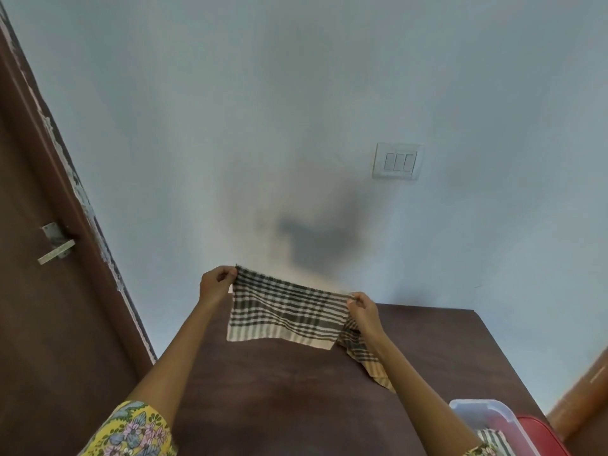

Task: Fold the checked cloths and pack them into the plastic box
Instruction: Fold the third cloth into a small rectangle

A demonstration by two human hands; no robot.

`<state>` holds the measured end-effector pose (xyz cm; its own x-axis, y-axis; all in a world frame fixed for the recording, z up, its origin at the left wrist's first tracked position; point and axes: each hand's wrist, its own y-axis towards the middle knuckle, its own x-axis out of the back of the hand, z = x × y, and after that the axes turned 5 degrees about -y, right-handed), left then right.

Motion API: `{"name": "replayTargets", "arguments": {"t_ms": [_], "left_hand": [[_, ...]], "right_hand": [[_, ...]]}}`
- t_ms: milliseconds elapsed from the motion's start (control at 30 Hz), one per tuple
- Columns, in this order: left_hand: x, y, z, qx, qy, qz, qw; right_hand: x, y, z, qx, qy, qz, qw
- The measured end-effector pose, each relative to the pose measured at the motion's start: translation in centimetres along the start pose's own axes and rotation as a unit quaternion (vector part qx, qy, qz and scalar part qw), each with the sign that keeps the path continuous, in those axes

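Observation:
A dark-and-cream checked cloth (286, 311) hangs stretched in the air above the brown table (296, 390). My left hand (217, 284) pinches its upper left corner, and my right hand (363, 307) pinches its upper right corner. Another checked cloth (365, 357) lies on the table under my right forearm. The clear plastic box (487, 416) stands at the table's near right corner, with a folded checked cloth (493, 439) inside it, partly hidden by my arm.
A red lid (543, 436) lies beside the box on its right. A brown door (49, 291) with a metal latch stands to the left. The pale blue wall behind the table carries a white switch plate (398, 161).

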<state>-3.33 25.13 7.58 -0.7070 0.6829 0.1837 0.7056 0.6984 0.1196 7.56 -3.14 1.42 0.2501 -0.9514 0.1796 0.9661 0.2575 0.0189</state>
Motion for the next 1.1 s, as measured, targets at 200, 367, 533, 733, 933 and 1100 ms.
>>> {"name": "replayTargets", "arguments": {"t_ms": [200, 367, 533, 733, 933, 1100], "left_hand": [[0.7, -3.4, 5.5, 0.210, -0.015, 0.188, 0.959], [3.1, -3.7, 7.7, 0.397, -0.052, 0.346, 0.849], [1.8, -4.7, 10.1, 0.475, 0.035, 0.318, 0.820], [-3.7, -8.7, 14.5, 0.188, 0.367, 0.211, 0.886], [-10.2, -15.5, 18.0, -0.045, 0.380, 0.221, 0.897], [-11.6, -20.8, 20.6, -0.117, 0.425, 0.298, 0.847]], "right_hand": [[2.0, -3.5, -2.4, -0.084, 0.053, 0.032, 0.995], [4.7, -5.1, -5.1, -0.197, 0.099, 0.272, 0.937], [4.6, -4.6, -8.7, -0.282, -0.022, 0.238, 0.929], [2.0, -4.5, -12.3, -0.148, -0.355, 0.047, 0.922], [-4.9, -9.1, -13.3, -0.012, -0.352, 0.047, 0.935], [-8.8, -13.4, -17.7, 0.025, -0.404, 0.107, 0.908]]}}
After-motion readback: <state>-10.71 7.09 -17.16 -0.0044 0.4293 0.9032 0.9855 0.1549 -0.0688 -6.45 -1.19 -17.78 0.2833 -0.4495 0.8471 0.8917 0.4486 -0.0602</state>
